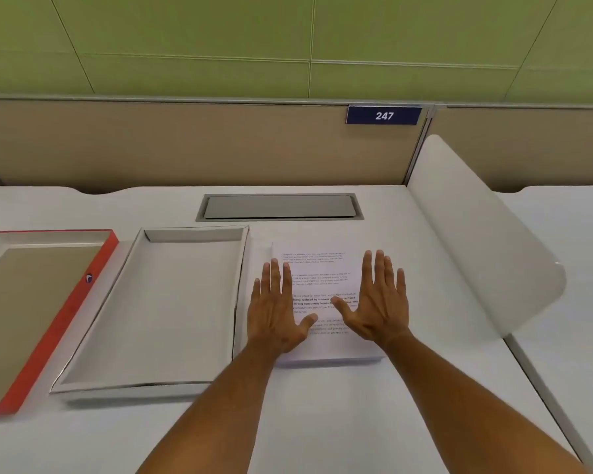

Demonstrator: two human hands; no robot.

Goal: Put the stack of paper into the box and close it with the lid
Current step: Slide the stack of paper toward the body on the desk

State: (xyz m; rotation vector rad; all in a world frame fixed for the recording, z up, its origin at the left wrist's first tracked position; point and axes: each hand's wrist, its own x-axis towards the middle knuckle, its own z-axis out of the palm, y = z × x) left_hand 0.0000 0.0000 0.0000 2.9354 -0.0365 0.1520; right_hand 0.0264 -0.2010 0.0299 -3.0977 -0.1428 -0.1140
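Observation:
A stack of white printed paper [322, 268] lies on the white desk, right of centre. My left hand [276, 306] hovers flat over the stack's left edge, fingers spread, holding nothing. My right hand [379, 302] is spread flat over the stack's right side, also holding nothing. Whether the palms touch the paper I cannot tell. Just left of the stack sits the open white box [243, 268], with nothing inside. Further left lies the red-rimmed lid [79, 295], turned inside up, showing its brown inner face.
A grey cable hatch [279, 206] is set into the desk behind the box and paper. A curved white divider [483, 241] rises on the right. A beige partition with a "247" sign [384, 115] closes the back.

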